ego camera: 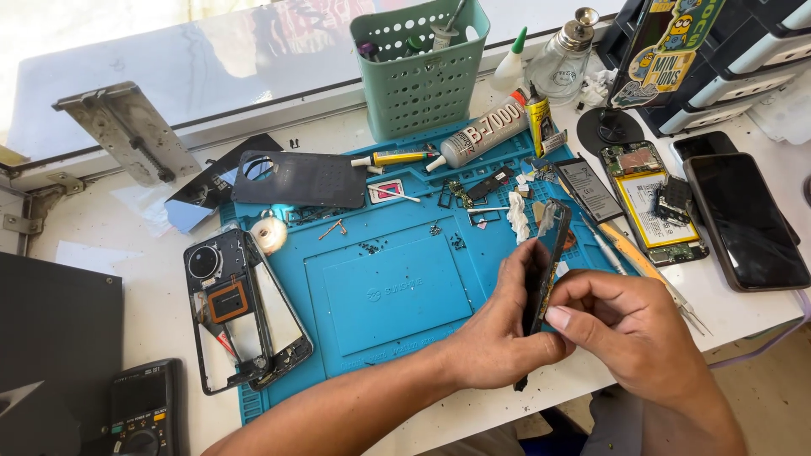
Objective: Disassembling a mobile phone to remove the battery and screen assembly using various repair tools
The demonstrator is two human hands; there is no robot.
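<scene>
I have the phone body held on edge over the right rim of the blue mat, left hand clasping it, right hand fingers pinching its near edge; I judge I'm prying a seam, needing a gentle, steady pull

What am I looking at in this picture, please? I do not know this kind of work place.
One camera on a person's head looks down at their two bare hands. The left hand and right hand together hold a thin dark phone part, edge-on. Below lies a blue work mat on a white table. On it: an opened phone frame, a glue tube, a green basket, a battery and a dark phone.
</scene>
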